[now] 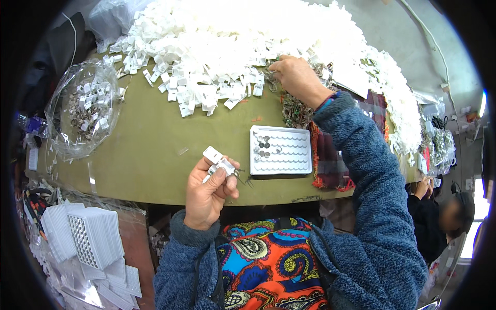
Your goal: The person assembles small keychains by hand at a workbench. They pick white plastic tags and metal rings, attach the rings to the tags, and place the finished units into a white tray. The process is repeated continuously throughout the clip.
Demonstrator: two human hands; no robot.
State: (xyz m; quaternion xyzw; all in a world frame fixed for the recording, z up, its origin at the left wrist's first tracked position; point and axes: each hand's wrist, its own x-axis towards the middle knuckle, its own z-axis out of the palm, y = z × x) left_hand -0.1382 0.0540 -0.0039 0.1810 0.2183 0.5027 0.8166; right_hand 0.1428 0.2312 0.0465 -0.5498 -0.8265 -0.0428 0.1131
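While the left hand (209, 192) pinches a white plastic housing (222, 165) between thumb and fingers at eight o'clock, thin dark prongs (242, 179) jutting from the grip, the right hand (295, 76) reaches to one o'clock. Its fingers bend downward by a mound of white casings (191, 77); from my remote seat I cannot tell whether they close on anything. I read the step in hand as fetching a small part for the held housing; the next move, I judge, calls for a clean pinch and a return toward eight.

At three o'clock I have a scalloped white tray (295, 159) near the front edge of the green table (150, 155), a plaid cloth (330, 166) just beyond. Open room lies at nine, between the left hand and a clear plastic bag (61, 135); the mound crowds eleven to two.
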